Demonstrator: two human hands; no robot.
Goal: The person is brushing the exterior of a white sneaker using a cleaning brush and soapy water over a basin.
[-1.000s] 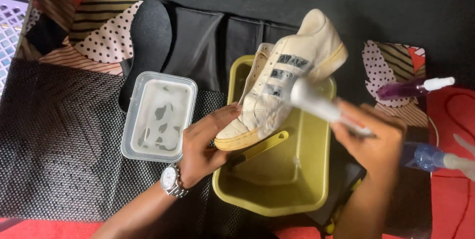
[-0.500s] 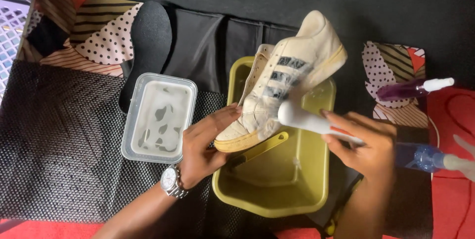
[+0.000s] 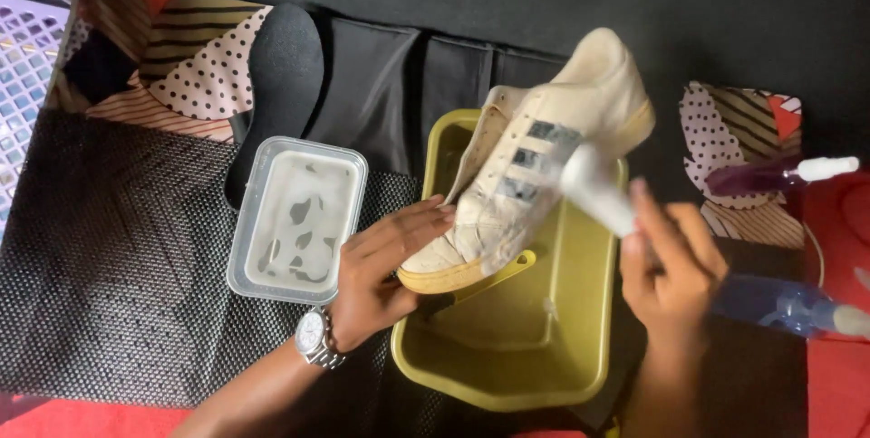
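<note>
The right hand [image 3: 671,270] grips a white brush [image 3: 598,189], now swept up from the sneaker's lower side onto its striped flank; the left hand [image 3: 385,270] clasps the cream sneaker [image 3: 535,166] by the toe above the yellow-green tub [image 3: 507,375], so scrubbing goes on

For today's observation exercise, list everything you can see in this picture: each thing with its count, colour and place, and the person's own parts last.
sneaker: one, cream white with grey stripes, held tilted over the basin
brush: one, white, blurred, against the sneaker's side
basin: one, olive yellow, centre, under the sneaker
container: one, clear plastic with sudsy whitish liquid, left of the basin
insole: one, black, above the container
mesh mat: one, black, left
spray bottles: two, bluish and purple, right edge
patterned cloth: striped and dotted pieces, top left and right
wristwatch: one, silver, left wrist
left hand: holds the sneaker's toe end
right hand: grips the brush
</note>
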